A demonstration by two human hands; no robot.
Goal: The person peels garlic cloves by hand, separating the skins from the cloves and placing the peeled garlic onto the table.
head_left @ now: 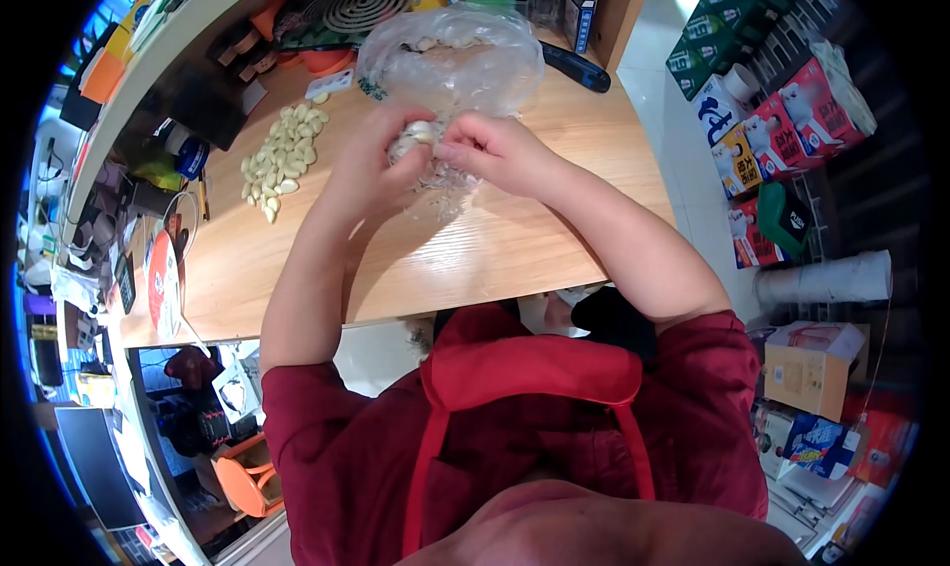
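My left hand (378, 160) is closed around a whitish garlic bulb (422, 131), partly hidden by the fingers. Close against it on the right, my right hand (503, 153) has its thumb and forefinger pinched together at the garlic; what lies between those fingertips is too small to make out. Papery garlic skins (447, 182) are scattered on the wooden table (475, 259) beneath both hands. To the left lies a loose pile of peeled garlic cloves (284, 155). Just beyond the hands sits a clear plastic bag (455, 56) with some pale pieces inside.
A black-and-blue handheld object (576, 66) lies by the bag, near a small blue box (580, 14). Coil-shaped item (371, 2) rests at the back. Clutter lines the left side, including a red-and-white fan-shaped object (161, 284). Stacked packages (792, 111) stand right of the table.
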